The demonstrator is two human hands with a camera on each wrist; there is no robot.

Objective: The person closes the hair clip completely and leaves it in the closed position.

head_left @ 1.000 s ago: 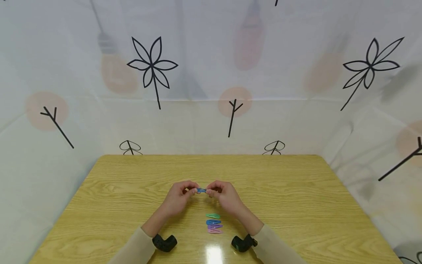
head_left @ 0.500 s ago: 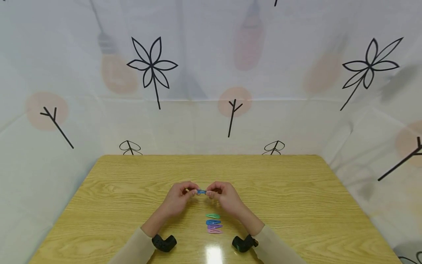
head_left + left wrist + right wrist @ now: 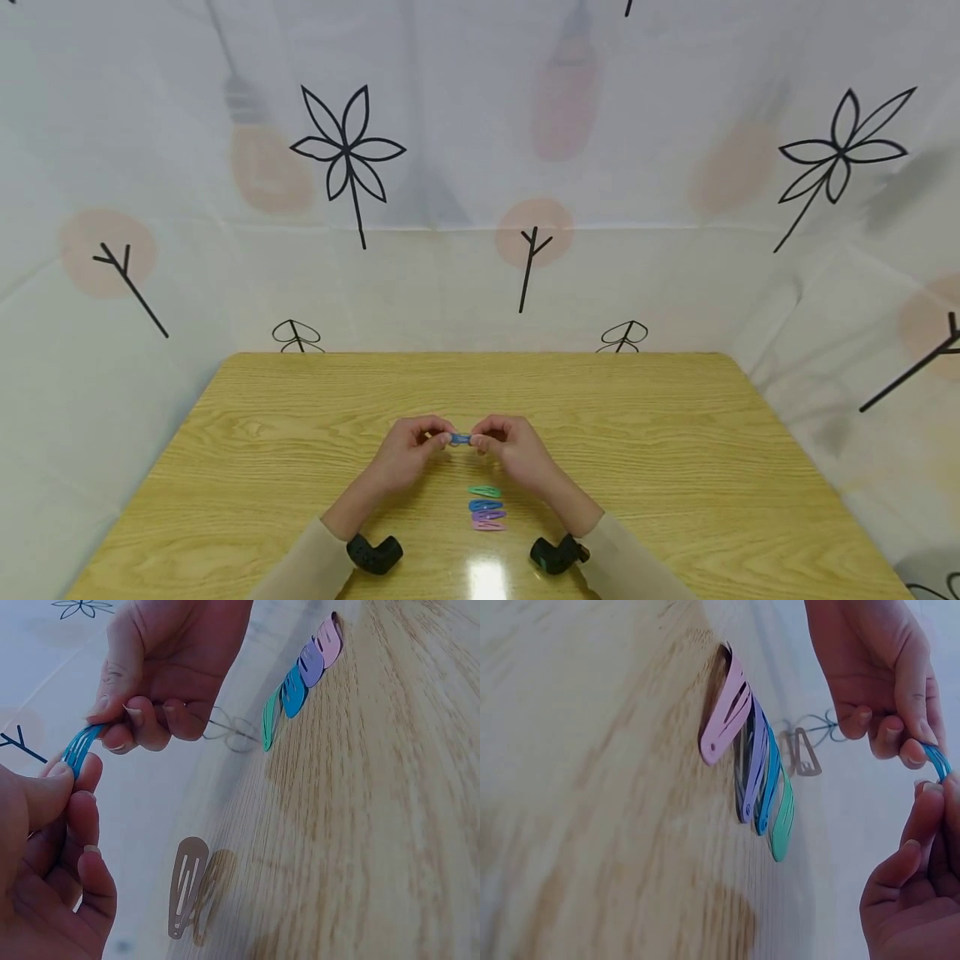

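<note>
Both hands are raised over the table, joined by a blue snap hair clip (image 3: 461,439). My left hand (image 3: 405,450) pinches one end between thumb and fingers. My right hand (image 3: 517,451) pinches the opposite end. In the left wrist view the blue hair clip (image 3: 80,750) looks bowed, its slots showing; both its ends are covered by fingertips. A brown hair clip (image 3: 187,889) lies on the wood below the hands. Nearer the body lie a green hair clip (image 3: 484,492), another blue clip (image 3: 486,505), a purple clip (image 3: 489,516) and a pink clip (image 3: 489,526) in a column.
The wood-grain table (image 3: 262,467) reaches back to a pale cloth (image 3: 450,292) printed with flowers and twigs, which also hangs at both sides. Dark wrist cameras are strapped on at the left sleeve (image 3: 307,558) and right sleeve (image 3: 630,558).
Both hands have come slightly nearer the body with the blue hair clip between them. The clips lying in the column have not moved.
</note>
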